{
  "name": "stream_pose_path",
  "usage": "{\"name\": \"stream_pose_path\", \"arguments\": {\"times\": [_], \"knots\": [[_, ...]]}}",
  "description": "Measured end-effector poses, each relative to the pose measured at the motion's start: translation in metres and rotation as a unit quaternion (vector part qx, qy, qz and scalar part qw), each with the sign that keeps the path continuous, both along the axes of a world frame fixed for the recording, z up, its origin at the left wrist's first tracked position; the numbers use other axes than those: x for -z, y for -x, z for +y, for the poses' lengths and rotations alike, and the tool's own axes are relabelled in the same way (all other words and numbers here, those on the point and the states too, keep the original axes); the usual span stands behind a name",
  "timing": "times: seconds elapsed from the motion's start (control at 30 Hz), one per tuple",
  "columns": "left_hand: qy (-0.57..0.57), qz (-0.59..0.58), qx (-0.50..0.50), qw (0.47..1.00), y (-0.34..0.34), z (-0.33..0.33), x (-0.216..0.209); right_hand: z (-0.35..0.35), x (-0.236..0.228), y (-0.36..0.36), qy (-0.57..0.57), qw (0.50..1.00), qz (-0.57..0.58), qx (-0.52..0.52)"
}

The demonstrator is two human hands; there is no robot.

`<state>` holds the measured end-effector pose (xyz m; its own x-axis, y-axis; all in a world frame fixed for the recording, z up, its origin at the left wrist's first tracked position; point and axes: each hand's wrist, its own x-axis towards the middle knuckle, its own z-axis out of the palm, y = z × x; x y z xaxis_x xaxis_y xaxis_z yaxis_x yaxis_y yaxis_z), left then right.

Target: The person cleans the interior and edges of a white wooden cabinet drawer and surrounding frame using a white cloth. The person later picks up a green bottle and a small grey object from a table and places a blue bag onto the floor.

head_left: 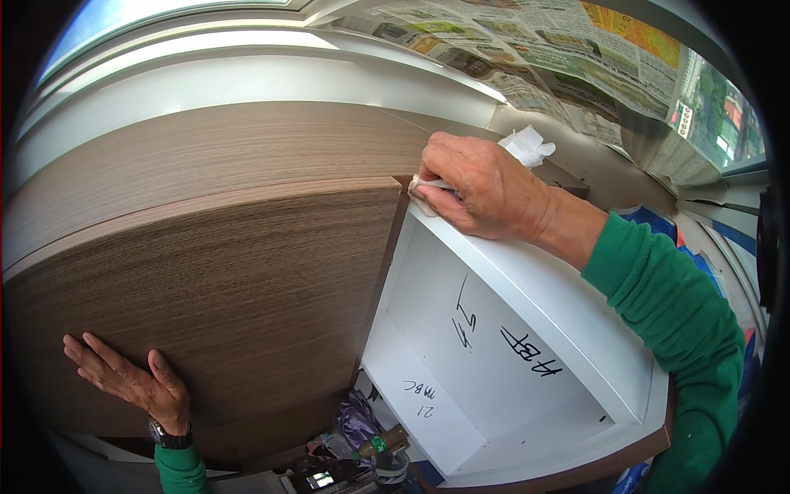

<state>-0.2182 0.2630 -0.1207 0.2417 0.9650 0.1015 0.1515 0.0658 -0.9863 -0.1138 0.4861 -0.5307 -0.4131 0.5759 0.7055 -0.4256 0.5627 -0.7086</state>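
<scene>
My left hand (pixel 136 383) lies flat with its fingers stretched out against a brown wood-grain panel (pixel 247 288). A dark watch (pixel 169 434) circles that wrist. At the upper corner of a white cabinet box (pixel 527 280) with brown edges, my right hand (pixel 485 185) pinches a crumpled white tissue (pixel 421 206). The tissue touches the corner where the box meets the panel. More white paper (pixel 527 146) sticks out behind the right hand. Handwritten black marks (pixel 529 352) show on the white inner faces of the box.
Newspaper sheets (pixel 559 58) cover the window at the upper right. Below the panel lie a purple cloth or bag (pixel 356 420), a brownish bottle with a green label (pixel 383 442) and other clutter. Blue sheeting (pixel 654 221) shows behind my right sleeve. A long wood-grain ledge (pixel 206 144) runs under the white window frame.
</scene>
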Motion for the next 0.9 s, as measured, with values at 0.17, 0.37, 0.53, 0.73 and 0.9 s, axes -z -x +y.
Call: {"name": "stream_pose_path", "arguments": {"times": [0.17, 0.37, 0.53, 0.73, 0.9], "knots": [[0.001, -0.001, 0.005, 1.000, 0.004, -0.001, 0.000, 0.003, -0.009, -0.001, -0.048, 0.998, 0.004, 0.031], [0.000, 0.001, 0.004, 1.000, 0.004, 0.000, 0.000, 0.003, -0.009, 0.001, -0.057, 0.997, 0.026, 0.044], [-0.002, 0.001, 0.003, 1.000, 0.004, -0.001, 0.000, 0.001, -0.002, -0.004, -0.019, 1.000, -0.014, 0.015], [-0.002, -0.001, 0.008, 1.000, 0.006, 0.000, -0.001, 0.002, -0.004, -0.001, 0.000, 1.000, 0.013, 0.003], [-0.004, 0.002, 0.006, 1.000, 0.004, 0.000, 0.000, 0.001, 0.002, -0.005, -0.016, 1.000, -0.016, 0.019]]}}
